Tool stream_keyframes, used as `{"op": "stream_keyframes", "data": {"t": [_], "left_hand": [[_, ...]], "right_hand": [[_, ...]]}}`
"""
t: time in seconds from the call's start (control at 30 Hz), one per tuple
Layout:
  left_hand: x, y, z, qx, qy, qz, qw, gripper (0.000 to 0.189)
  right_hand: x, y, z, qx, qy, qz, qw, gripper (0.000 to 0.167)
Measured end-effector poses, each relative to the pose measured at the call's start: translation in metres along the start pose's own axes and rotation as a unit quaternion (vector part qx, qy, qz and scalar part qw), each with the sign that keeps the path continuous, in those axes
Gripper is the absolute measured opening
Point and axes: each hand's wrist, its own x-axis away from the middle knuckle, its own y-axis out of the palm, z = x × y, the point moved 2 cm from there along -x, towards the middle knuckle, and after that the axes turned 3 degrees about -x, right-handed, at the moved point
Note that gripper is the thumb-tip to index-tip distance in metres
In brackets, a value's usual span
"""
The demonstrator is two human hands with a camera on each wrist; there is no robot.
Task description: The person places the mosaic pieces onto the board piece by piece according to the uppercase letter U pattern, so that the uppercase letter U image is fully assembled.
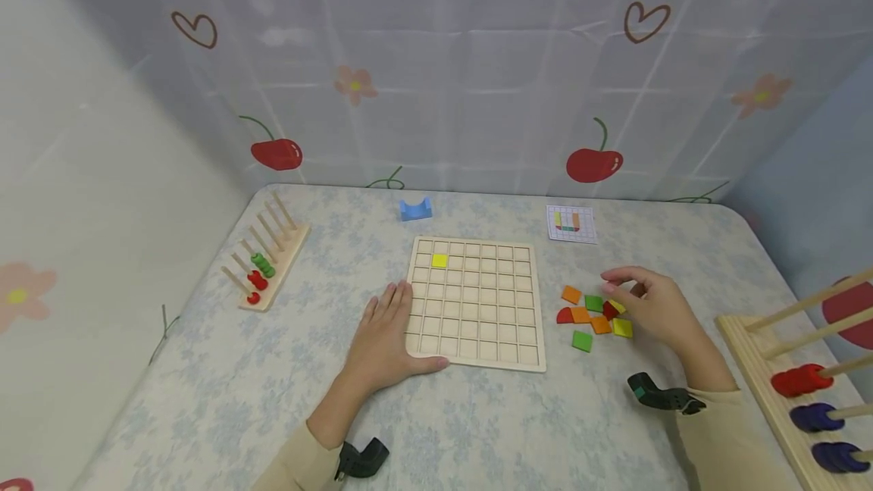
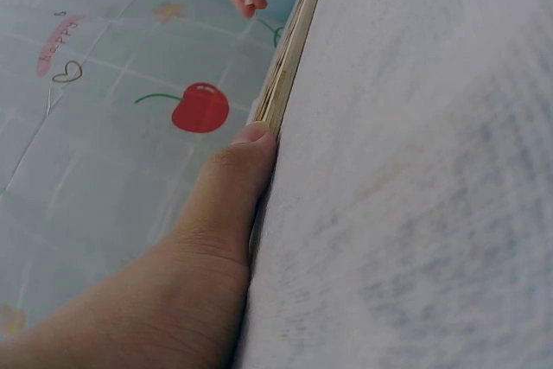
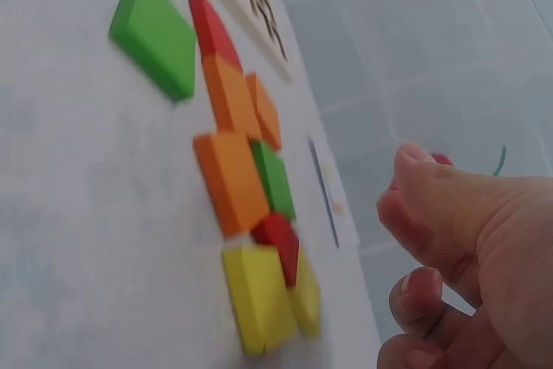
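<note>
My left hand (image 1: 382,339) lies with straight fingers along the left edge of a wooden grid board (image 1: 477,367). Its thumb (image 2: 229,192) touches the board's near edge in the left wrist view. One yellow square tile (image 1: 439,261) sits in a cell near the board's upper left. To the right of the board is a loose group of tiles, among them an orange tile (image 1: 571,294), a green tile (image 1: 582,341) and a yellow tile (image 3: 259,298). Above the group's right side hovers my right hand (image 1: 651,308), fingers loosely bent, with nothing visible between thumb and forefinger.
A card with a coloured grid pattern (image 1: 571,224) lies behind the tiles. Behind the board stands a blue curved holder (image 1: 416,210). A small peg rack with beads (image 1: 289,260) is at the left; a larger peg rack (image 1: 757,370) stands at the right.
</note>
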Motion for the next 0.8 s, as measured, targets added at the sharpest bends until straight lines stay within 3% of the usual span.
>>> {"op": "stream_keyframes", "data": {"t": [0.4,0.8], "left_hand": [[0.0,-0.001,0.0,-0.003,0.002,0.002,1.0,0.139],[0.001,-0.002,0.001,0.003,0.0,-0.007,1.0,0.139]], "right_hand": [[0.008,-0.005,0.031,0.023,0.017,0.036,0.999,0.042],[0.006,-0.002,0.041,0.032,0.013,0.046,0.9983,0.038]]}}
